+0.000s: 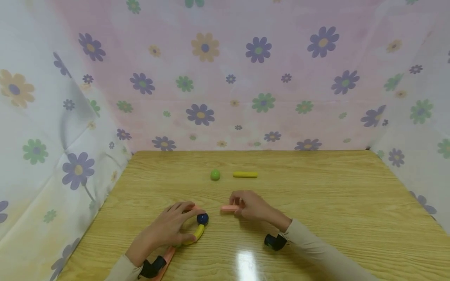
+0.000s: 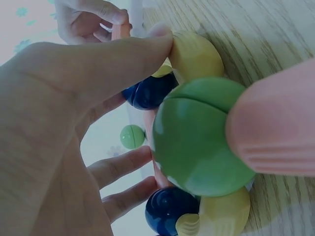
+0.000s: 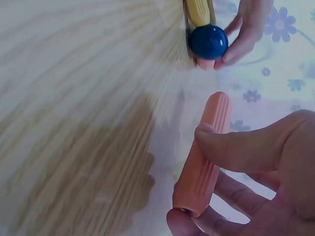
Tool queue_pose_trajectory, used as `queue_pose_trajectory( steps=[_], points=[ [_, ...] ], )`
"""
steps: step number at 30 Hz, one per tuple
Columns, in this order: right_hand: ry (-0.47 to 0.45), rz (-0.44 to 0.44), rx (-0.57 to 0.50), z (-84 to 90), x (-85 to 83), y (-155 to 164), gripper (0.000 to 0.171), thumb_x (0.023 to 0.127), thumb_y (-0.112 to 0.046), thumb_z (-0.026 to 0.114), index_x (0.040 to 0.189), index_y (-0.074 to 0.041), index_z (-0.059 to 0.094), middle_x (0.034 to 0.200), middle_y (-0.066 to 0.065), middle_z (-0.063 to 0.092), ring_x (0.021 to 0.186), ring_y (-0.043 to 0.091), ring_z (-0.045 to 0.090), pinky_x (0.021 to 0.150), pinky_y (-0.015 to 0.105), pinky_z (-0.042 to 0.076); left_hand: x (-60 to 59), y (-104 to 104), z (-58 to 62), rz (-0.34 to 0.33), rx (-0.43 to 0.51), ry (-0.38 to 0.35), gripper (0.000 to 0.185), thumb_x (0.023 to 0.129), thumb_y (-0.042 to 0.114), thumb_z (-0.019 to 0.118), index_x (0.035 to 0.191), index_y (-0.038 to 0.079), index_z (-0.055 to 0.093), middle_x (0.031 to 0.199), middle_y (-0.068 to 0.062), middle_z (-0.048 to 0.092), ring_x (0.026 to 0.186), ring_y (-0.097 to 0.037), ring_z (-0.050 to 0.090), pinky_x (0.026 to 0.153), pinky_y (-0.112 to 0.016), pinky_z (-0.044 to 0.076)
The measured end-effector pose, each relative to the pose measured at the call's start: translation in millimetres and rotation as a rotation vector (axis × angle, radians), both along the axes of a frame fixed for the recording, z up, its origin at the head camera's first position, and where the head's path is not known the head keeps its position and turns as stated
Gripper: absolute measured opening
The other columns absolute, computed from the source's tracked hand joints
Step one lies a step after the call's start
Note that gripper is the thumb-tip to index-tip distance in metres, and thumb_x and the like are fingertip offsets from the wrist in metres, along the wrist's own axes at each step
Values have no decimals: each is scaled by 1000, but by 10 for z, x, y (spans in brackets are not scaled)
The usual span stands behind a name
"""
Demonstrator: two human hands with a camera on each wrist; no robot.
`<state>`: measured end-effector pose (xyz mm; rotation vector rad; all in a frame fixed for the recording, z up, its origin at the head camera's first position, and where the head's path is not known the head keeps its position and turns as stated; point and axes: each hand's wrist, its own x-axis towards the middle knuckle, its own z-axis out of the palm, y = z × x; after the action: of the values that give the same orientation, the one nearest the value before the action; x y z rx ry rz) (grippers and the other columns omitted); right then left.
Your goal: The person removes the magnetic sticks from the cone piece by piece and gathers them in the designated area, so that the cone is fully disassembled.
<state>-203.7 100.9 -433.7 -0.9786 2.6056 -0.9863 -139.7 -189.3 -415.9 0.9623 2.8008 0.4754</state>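
Note:
My left hand [image 1: 166, 226] holds a toy model of joined balls and rods at the front left of the table. Its thumb lies on a yellow curved rod [image 1: 200, 232], and its index finger reaches to a dark blue ball [image 1: 202, 219]. The left wrist view shows a green ball [image 2: 202, 142] joined to a pink rod [image 2: 280, 118], plus a second blue ball [image 2: 170, 209] by the other fingertips. My right hand [image 1: 254, 207] pinches a separate pink rod [image 3: 204, 152] between thumb and fingers. That rod points at the model, a small gap away.
Farther back on the wooden table [image 1: 316, 183] lie a loose light green ball [image 1: 215, 175] and a straight yellow rod [image 1: 245, 174]. Flowered cloth [image 1: 228, 89] walls off the back and both sides. Black wrist cameras [image 1: 275, 242] jut from under the sleeves.

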Motion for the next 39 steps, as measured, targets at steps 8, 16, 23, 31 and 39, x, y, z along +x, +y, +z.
queue_pose_trajectory(
  steps=[8, 16, 23, 31, 39],
  points=[
    [2, -41, -40, 23, -108, 148, 22, 81, -1, 70, 98, -12, 63, 91, 0, 59, 77, 16, 53, 64, 32, 45, 7, -1, -6, 0, -3, 15, 66, 83, 47, 67, 141, 25, 45, 140, -14, 41, 126, -37, 39, 91, -65, 34],
    [34, -129, -48, -41, -314, 274, 21, 81, -1, 71, 98, -11, 64, 93, 3, 61, 78, 16, 55, 65, 32, 47, 8, -5, 17, 5, -32, 22, 65, 84, 50, 65, 141, 25, 45, 139, -13, 41, 125, -36, 39, 88, -63, 37],
    [13, -210, -31, -53, -444, 305, 20, 81, 0, 71, 99, -7, 66, 91, 7, 63, 80, 20, 57, 66, 34, 48, 8, -4, 62, 8, -67, -35, 70, 84, 47, 67, 145, 24, 40, 140, -14, 39, 126, -37, 38, 87, -65, 36],
    [70, -241, 10, -137, -552, 330, 18, 81, 2, 70, 96, -8, 67, 86, 6, 62, 78, 20, 57, 66, 35, 49, 14, 3, 101, 28, -73, -67, 74, 81, 54, 66, 145, 26, 40, 138, -15, 40, 125, -37, 38, 84, -67, 36],
    [126, -263, -26, -121, -586, 312, 13, 80, 3, 70, 88, -7, 68, 81, 4, 61, 73, 18, 56, 64, 34, 48, -2, 27, 113, 40, -69, -57, 76, 79, 55, 69, 144, 26, 41, 132, -13, 43, 120, -35, 42, 82, -63, 38]
  ],
)
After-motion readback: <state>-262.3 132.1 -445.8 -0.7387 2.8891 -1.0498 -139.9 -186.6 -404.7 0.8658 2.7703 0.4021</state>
